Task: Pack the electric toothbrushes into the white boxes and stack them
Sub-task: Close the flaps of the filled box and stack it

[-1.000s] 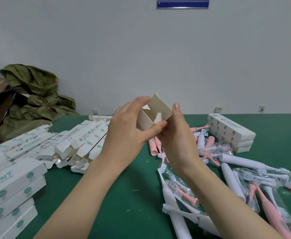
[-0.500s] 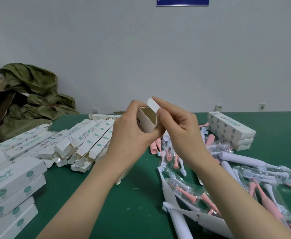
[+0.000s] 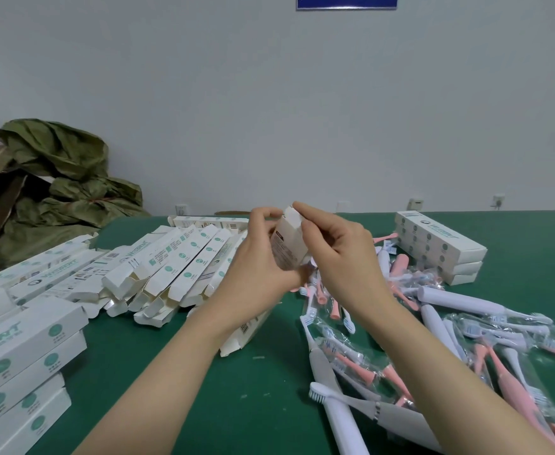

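Centre: long white cardboard box (image 3: 286, 249), held on end above the green desk (image 3: 269, 372) betw. both hands. Left hand (image 3: 256, 264) wraps round its side. Right hand (image 3: 341, 251) pinches the top flap w/ forefinger and thumb (contents not visible from here). Left: row of open white boxes (image 3: 184, 267) lying flat on the desk, and a stack of closed white boxes (image 3: 23, 349) at the near-left edge. Right: loose white and pink electric toothbrushes (image 3: 433, 323), some in clear wrap, w/ a second closed stack (image 3: 440, 247) just behind. Far left: crumpled olive cloth sack (image 3: 59, 178).
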A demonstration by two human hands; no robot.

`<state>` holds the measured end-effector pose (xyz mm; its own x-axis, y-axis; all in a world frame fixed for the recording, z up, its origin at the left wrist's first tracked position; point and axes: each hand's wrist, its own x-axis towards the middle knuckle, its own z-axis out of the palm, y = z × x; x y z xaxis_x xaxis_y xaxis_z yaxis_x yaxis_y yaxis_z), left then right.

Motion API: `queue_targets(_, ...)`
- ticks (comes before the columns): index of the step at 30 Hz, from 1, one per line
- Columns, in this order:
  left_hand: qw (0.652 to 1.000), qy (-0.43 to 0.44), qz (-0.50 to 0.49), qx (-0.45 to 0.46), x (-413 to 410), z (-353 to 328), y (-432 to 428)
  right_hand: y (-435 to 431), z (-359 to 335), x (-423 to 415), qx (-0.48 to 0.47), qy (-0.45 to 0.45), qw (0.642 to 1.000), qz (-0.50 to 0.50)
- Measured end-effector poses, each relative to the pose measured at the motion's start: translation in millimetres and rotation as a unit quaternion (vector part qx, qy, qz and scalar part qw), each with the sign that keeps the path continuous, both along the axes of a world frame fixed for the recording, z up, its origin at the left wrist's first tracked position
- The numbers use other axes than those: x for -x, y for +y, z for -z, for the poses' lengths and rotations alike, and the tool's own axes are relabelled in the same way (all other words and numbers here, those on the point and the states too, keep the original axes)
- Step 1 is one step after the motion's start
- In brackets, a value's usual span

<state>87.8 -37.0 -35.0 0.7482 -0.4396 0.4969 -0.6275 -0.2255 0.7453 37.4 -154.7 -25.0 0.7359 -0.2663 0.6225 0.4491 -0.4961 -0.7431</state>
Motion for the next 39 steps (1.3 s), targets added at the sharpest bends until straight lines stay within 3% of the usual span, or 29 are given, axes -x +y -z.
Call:
queue_targets(9,0.997,-0.001,-0.059,0.044,-0.4,0.4,-3.6,2.5,8.5,-3.9,0.107,-0.029,0.993,0.029)
queue_targets(13,0.995,-0.003,-0.069,0.068,-0.6,0.2,2.7,12.9,18.6,-5.2,0.229,0.007,0.973,0.029)
queue_targets(15,0.995,-0.007,-0.072,0.070,-1.1,-1.8,7.0,12.0,16.6,-4.3,0.234,0.014,0.972,-0.003)
queue_targets(18,0.994,-0.037,-0.060,0.085,-0.6,-9.5,12.6,10.6,3.7,0.8,0.035,0.002,0.993,-0.112)
queue_targets(21,0.986,-0.074,-0.040,0.142,1.4,-25.2,21.4,0.7,-8.0,-0.7,-0.223,0.002,0.969,-0.104)
queue_targets(24,0.954,-0.009,0.068,0.291,0.0,-39.5,35.0,-19.7,-9.9,-8.0,-0.229,0.215,0.949,-0.014)
queue_targets(27,0.892,0.109,0.202,0.388,-3.1,-45.0,43.6,-30.1,3.2,-11.3,-0.274,0.362,0.890,-0.046)
queue_targets(31,0.853,0.218,0.225,0.417,-14.3,-35.5,47.7,-38.6,11.0,-16.0,-0.495,0.341,0.778,-0.183)
queue_targets(32,0.847,0.243,0.224,0.417,-18.0,-32.8,50.1,-41.1,12.1,-17.2,-0.529,0.312,0.769,-0.179)
queue_targets(34,0.861,0.286,0.170,0.384,-27.7,-27.9,55.7,-45.3,12.2,-19.4,-0.528,0.251,0.800,-0.137)
queue_targets(36,0.926,0.271,0.013,0.261,-35.5,-24.5,58.3,-48.8,11.2,-19.8,-0.451,0.203,0.866,-0.077)
queue_targets(37,0.952,0.231,-0.095,0.179,-38.1,-21.6,58.1,-50.1,10.4,-20.0,-0.392,0.188,0.900,-0.043)
queue_targets(39,0.964,0.099,-0.237,0.065,-37.7,-16.3,55.0,-47.7,7.7,-18.4,-0.291,0.167,0.942,-0.011)
